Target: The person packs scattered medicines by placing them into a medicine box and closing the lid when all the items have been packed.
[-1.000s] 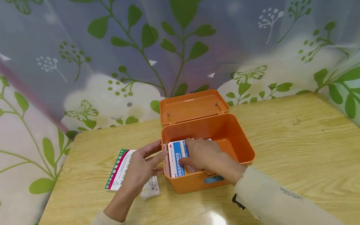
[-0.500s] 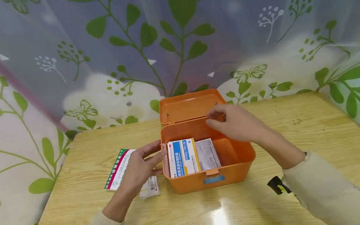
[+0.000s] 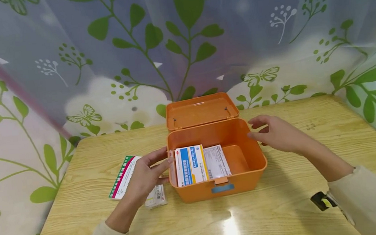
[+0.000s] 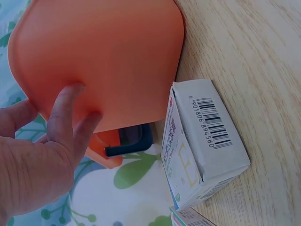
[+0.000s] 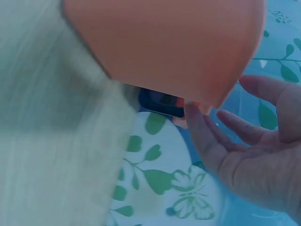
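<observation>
An orange storage box [image 3: 198, 193] with a blue front latch stands on the table, its hinged lid [image 3: 201, 110] raised at the back. My left hand [image 3: 150, 171] holds the left wall, thumb over the rim and fingertips [image 4: 75, 87] against the outside. Beside the right rim is my right hand [image 3: 276, 134], fingers loosely bent and nothing held; its fingertips reach the box's right edge. Inside, a blue-and-white medicine box [image 3: 192, 165] lies at the left, next to a pale printed medicine box [image 3: 217, 161]. The right part of the interior shows bare orange floor.
Left of the storage box lie a green, magenta and white medicine box [image 3: 123, 179], partly behind my left hand, and a smaller white medicine carton [image 4: 211, 127] with a barcode end. A leaf-patterned curtain [image 3: 182, 50] hangs behind the wooden table [image 3: 328, 150].
My right hand has come up out of the storage box and moved right to its right rim, uncovering the medicine boxes inside. My left hand has stayed at the left wall.
</observation>
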The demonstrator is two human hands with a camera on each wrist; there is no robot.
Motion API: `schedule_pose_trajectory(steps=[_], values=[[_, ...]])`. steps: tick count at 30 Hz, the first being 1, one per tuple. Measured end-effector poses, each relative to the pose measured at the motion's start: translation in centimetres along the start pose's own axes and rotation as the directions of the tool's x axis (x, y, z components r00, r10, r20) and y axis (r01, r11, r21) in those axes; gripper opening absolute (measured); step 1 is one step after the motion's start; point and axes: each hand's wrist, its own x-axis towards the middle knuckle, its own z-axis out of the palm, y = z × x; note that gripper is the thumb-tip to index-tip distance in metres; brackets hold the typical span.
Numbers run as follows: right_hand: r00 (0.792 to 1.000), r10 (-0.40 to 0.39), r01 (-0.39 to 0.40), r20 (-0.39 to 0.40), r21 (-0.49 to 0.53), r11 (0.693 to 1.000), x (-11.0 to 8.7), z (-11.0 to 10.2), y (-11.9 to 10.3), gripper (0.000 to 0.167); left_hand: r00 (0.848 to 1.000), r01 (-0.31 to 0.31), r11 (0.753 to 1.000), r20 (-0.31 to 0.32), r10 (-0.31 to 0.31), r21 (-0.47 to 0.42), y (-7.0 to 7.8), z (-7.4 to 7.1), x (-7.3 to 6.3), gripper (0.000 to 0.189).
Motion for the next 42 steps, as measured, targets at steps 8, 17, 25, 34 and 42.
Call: schedule_pose_trajectory(steps=[8,17,25,34,42], values=[[0.999,-0.006,-0.003,0.049,0.177,0.984,-0.9,1.0,1.5,0.055,1.0,0.004,1.0,-0.003,-0.005,-0.022,0.0,0.1,-0.1,0.049],[1.0,0.01,-0.014,0.018,0.235,0.972,-0.9,1.3,1.4,0.053,1.0,0.003,0.999,-0.015,-0.004,-0.033,0.0,0.0,-0.1,0.049],[1.0,0.011,-0.011,0.0,0.265,0.964,-1.1,1.7,1.6,0.053,0.999,0.002,0.998,-0.041,0.001,0.066,0.6,0.5,-0.3,0.048],[1.0,0.017,-0.015,-0.006,0.246,0.969,-1.2,2.0,1.7,0.057,0.991,-0.032,0.949,-0.114,0.071,0.313,-0.3,-2.4,-0.9,0.044],[1.0,0.015,-0.011,-0.013,0.24,0.971,-1.2,2.1,1.7,0.058,0.959,-0.034,0.683,-0.169,0.229,0.729,-1.7,-7.9,-2.1,0.049]])
